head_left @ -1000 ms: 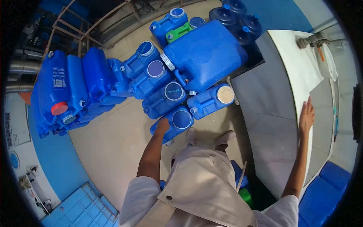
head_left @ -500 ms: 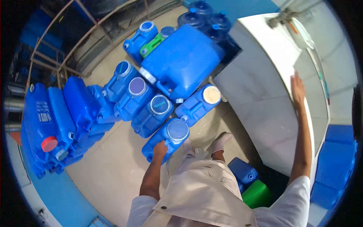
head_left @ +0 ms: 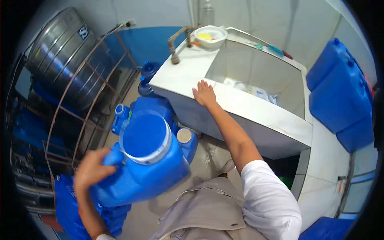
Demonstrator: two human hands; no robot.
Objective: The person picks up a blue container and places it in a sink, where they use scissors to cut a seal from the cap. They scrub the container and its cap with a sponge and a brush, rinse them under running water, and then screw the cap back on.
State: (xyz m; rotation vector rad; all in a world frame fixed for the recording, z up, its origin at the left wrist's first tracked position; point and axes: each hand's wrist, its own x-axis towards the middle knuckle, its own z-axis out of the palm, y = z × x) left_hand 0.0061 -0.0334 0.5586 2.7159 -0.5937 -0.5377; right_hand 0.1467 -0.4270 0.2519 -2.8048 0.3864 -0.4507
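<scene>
A blue water jug (head_left: 148, 178) with a wide round blue lid (head_left: 143, 135) hangs raised above the floor at left of centre. My left hand (head_left: 93, 167), slightly blurred, is closed on the handle end of this jug. On the white tiled counter (head_left: 248, 105) beside the sink, my right hand (head_left: 205, 94) lies flat, fingers stretched out and holding nothing. Behind the raised jug stand a smaller jug with a pale cap (head_left: 185, 136) and a large blue container (head_left: 154, 107), both partly hidden.
The sink basin (head_left: 260, 66) holds crumpled plastic. A white bowl (head_left: 210, 37) and a faucet (head_left: 175, 46) are at the counter's far end. Big blue containers (head_left: 338, 98) stand on the right. At left are a rusty metal frame (head_left: 86, 116), a steel tank (head_left: 66, 60) and more blue jugs (head_left: 68, 204).
My left hand has lifted the jug off the floor and brought it up. The view has swung toward the sink, and my right hand still rests on the counter.
</scene>
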